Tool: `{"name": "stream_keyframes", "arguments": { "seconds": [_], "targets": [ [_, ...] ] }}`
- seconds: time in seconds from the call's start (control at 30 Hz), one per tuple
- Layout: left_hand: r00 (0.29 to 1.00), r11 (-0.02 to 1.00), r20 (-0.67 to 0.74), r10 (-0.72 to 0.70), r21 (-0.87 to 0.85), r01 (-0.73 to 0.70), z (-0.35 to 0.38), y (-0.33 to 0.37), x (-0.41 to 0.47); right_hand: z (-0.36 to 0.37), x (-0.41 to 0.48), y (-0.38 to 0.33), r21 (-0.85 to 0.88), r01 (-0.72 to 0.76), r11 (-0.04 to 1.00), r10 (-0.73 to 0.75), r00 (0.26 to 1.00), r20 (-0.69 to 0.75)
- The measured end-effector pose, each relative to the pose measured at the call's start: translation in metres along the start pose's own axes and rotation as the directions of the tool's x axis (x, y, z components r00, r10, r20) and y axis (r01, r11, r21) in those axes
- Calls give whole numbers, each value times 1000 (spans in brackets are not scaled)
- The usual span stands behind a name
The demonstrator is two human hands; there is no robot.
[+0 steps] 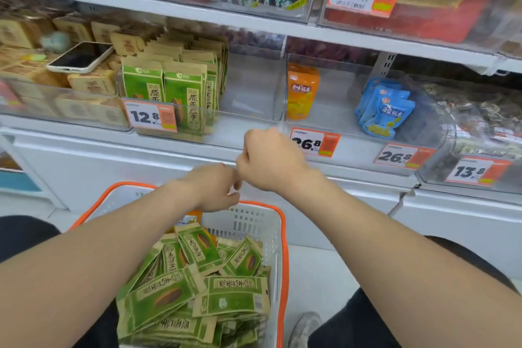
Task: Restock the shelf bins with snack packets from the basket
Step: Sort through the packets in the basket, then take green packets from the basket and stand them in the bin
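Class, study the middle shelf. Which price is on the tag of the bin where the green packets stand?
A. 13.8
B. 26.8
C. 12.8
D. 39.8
C: the 12.8 tag is fixed to the front of the clear bin in which the green packets stand upright.

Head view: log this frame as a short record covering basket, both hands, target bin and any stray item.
basket: white, orange rim, holds green packets
left hand: above basket, grip unclear, no packet visible
right hand: fingers curled, no packet visible, close beside left hand
clear bin: shelved packets at left, right part bare
phone: lying on brown packets
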State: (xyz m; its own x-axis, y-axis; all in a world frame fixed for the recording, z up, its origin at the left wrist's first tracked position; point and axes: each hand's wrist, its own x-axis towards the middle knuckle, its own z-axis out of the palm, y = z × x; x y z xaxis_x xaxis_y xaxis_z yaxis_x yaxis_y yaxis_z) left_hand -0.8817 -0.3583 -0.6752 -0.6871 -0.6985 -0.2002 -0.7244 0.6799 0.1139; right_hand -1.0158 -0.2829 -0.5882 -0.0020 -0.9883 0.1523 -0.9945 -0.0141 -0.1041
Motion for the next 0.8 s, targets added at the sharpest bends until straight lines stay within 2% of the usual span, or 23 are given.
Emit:
{"name": "stream_keyframes", "arguments": {
  "seconds": [0.03,0.1,0.17,0.27,0.4,0.5,0.6,0.7,0.8],
  "targets": [
    [988,999,152,-4,38,-1,4,-1,-7,9,-6,-4,-40,28,999,-22,990,141],
    [936,996,349,-34,93,2,17,-4,-19,34,-17,-9,-112,117,987,-61,910,410],
    [898,987,435,-63,158,-8,32,-6,-27,61,-26,-10,-144,242,960,-105,783,614],
    [864,979,497,-80,203,-26,52,-12,-33,101,-40,-10,-137,417,899,-165,610,775],
    [863,972,501,-64,226,-60,58,-15,-41,151,-59,-10,-145,511,847,-168,516,840],
    [859,968,507,-65,241,-69,60,-16,-45,175,-69,-14,-115,530,840,-181,474,862],
    [849,973,526,-50,217,-78,63,-15,-45,186,-76,-20,-106,564,819,-230,491,840],
    [841,992,541,-11,114,-60,61,-13,-43,192,-80,-23,-125,581,804,-255,527,811],
    [837,999,547,3,29,-22,56,-15,-42,191,-76,-25,-102,554,826,-246,518,819]
  ]
}}
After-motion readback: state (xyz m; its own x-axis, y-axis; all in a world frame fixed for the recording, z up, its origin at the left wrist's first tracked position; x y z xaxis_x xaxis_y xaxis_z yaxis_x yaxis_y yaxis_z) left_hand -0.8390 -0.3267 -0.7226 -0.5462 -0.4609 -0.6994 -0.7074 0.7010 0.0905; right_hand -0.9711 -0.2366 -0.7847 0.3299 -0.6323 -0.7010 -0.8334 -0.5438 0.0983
